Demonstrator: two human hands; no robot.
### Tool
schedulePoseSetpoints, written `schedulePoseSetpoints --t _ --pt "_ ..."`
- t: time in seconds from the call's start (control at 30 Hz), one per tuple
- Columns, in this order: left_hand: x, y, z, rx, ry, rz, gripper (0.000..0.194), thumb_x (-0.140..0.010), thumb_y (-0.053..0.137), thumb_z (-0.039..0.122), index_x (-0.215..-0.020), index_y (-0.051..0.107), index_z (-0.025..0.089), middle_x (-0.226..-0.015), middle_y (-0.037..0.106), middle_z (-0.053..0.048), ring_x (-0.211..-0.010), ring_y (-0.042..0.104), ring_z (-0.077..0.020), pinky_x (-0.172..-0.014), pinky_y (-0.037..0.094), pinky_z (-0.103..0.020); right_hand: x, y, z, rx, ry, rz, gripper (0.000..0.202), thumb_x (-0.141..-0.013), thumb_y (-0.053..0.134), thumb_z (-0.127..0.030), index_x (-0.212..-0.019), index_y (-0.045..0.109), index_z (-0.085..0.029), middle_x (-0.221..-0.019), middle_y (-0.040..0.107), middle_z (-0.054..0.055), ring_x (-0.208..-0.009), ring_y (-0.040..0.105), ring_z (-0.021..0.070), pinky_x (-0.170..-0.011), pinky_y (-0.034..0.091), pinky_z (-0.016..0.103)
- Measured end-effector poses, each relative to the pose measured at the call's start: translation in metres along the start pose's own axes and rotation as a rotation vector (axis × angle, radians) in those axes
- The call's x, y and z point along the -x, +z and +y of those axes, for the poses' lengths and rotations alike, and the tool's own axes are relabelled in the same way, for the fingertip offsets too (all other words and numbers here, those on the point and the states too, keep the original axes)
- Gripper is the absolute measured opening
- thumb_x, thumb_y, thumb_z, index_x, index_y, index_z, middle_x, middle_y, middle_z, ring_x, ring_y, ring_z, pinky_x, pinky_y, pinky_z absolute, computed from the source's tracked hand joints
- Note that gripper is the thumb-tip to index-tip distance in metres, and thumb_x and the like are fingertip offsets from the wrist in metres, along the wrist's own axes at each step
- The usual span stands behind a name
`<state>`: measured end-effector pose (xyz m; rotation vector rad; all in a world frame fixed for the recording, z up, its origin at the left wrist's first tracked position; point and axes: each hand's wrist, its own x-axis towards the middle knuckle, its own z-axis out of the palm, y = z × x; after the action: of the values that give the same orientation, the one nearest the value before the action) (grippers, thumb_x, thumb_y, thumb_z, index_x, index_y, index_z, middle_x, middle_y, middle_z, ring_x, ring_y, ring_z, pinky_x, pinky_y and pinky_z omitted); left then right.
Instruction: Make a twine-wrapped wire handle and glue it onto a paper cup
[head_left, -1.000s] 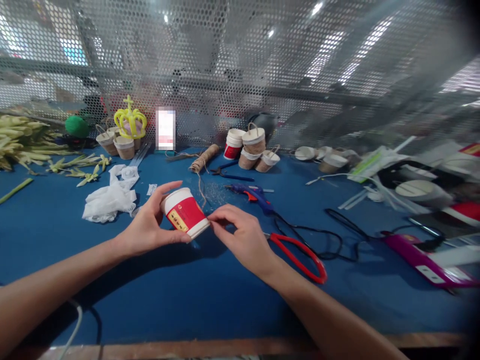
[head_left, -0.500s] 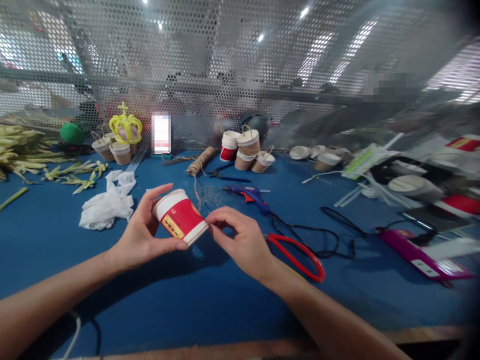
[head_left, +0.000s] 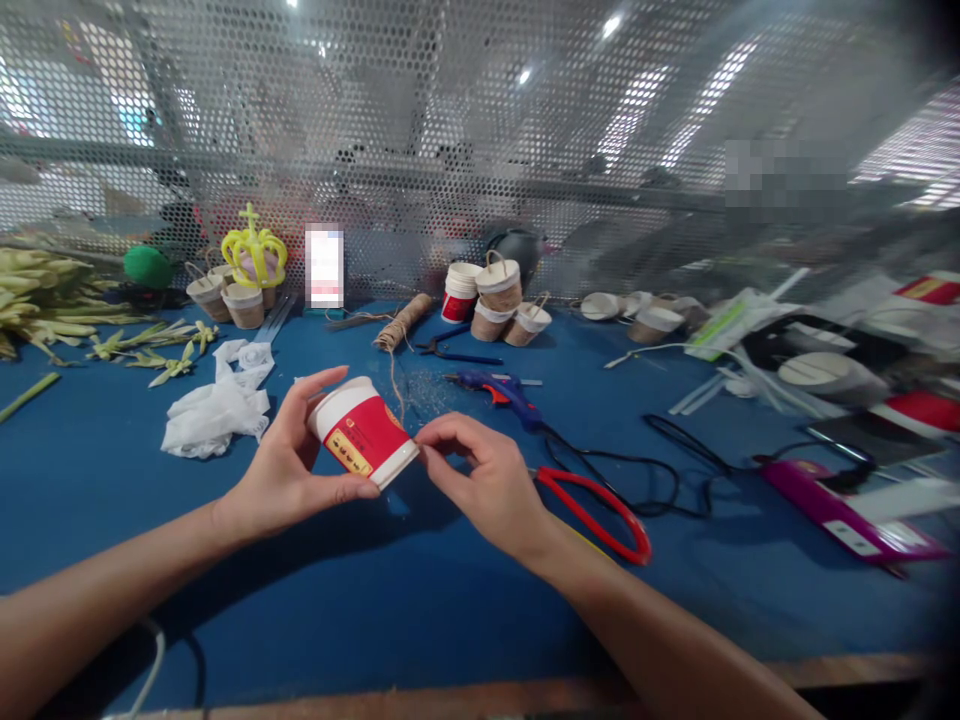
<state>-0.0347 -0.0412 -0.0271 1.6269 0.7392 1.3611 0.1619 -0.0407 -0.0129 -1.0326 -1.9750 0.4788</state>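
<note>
My left hand [head_left: 281, 475] holds a paper cup [head_left: 366, 430], white with a red printed band, tilted on its side above the blue tabletop. Its thumb lies below the cup and its forefinger above. At the cup's right end, the fingertips of my right hand [head_left: 480, 475] are pinched against the edge. A thin strand of twine [head_left: 395, 378] runs from the twine roll [head_left: 405, 322] down to these fingertips; its end is hidden. Beyond my right hand lies a blue glue gun [head_left: 495, 390]. Red-handled scissors [head_left: 600, 510] lie partly under the right forearm.
Twine-wrapped cups [head_left: 499, 290] stand at the back beside red-and-white cups [head_left: 459, 292]. Blue-handled pliers [head_left: 457, 355] lie before them. Crumpled white plastic [head_left: 217, 410] is at left, a purple power strip [head_left: 840, 510] with cables at right. A perforated metal screen [head_left: 420, 120] rises behind.
Both hands and the cup keep almost the same pose. The whole view has shifted very slightly, and the cup seems turned a little.
</note>
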Motion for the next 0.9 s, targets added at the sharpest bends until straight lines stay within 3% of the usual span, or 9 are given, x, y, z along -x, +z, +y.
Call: schedulePoseSetpoints --t 0.33,0.5,0.63,0.7,0.8,0.9 --pt "0.0 0.001 0.002 0.003 0.001 0.018 0.082 -0.053 0.076 0.018 -0.122 0.032 0.025 -0.113 0.051 -0.008 -0.097 0.055 -0.0217 -0.083 0.048 -0.035 0.0 0.004 -0.002 -0.06 0.013 0.005 0.004 -0.075 0.054 -0.017 -0.076 0.059 -0.017 -0.072 0.063 0.002 -0.066 0.058 0.0121 -0.061 0.049 0.025" --pt "0.0 0.002 -0.001 -0.056 0.022 0.082 0.082 -0.053 0.076 0.021 -0.122 0.032 0.024 -0.115 0.046 -0.009 -0.096 0.053 -0.021 -0.082 0.048 -0.035 0.002 0.01 -0.001 -0.21 0.104 -0.002 0.009 -0.072 0.057 -0.016 -0.081 0.058 -0.016 -0.074 0.064 0.003 -0.064 0.061 0.012 -0.06 0.051 0.024" --pt "0.003 0.006 -0.006 -0.114 0.071 0.125 0.08 -0.053 0.076 0.022 -0.121 0.034 0.023 -0.116 0.044 -0.009 -0.1 0.05 -0.0219 -0.085 0.045 -0.036 0.002 0.013 0.001 -0.338 0.166 -0.019 0.008 -0.077 0.052 -0.022 -0.082 0.056 -0.016 -0.071 0.065 0.003 -0.063 0.062 0.0122 -0.058 0.052 0.024" --pt "0.004 0.008 -0.01 -0.145 0.082 0.147 0.08 -0.053 0.076 0.023 -0.121 0.033 0.023 -0.118 0.043 -0.009 -0.104 0.048 -0.0232 -0.09 0.041 -0.039 0.001 0.012 0.003 -0.256 0.125 0.013 0.008 -0.079 0.051 -0.022 -0.081 0.057 -0.016 -0.071 0.064 0.003 -0.063 0.061 0.0125 -0.058 0.052 0.025" --pt "0.008 0.012 -0.016 -0.201 0.09 0.178 0.08 -0.053 0.076 0.024 -0.12 0.034 0.023 -0.12 0.043 -0.009 -0.11 0.044 -0.0246 -0.096 0.035 -0.041 0.001 0.01 0.003 -0.015 -0.049 0.124 0.006 -0.077 0.052 -0.015 -0.081 0.057 -0.017 -0.075 0.063 0.004 -0.069 0.06 0.0136 -0.063 0.05 0.028" --pt "0.011 0.014 -0.021 -0.226 0.034 0.188 0.076 -0.054 0.075 0.028 -0.118 0.034 0.024 -0.117 0.046 -0.009 -0.108 0.046 -0.0249 -0.093 0.037 -0.04 0.0 0.007 0.001 0.128 -0.235 0.2 0.012 -0.077 0.049 -0.009 -0.082 0.055 -0.017 -0.078 0.062 0.005 -0.075 0.059 0.0144 -0.068 0.05 0.029"
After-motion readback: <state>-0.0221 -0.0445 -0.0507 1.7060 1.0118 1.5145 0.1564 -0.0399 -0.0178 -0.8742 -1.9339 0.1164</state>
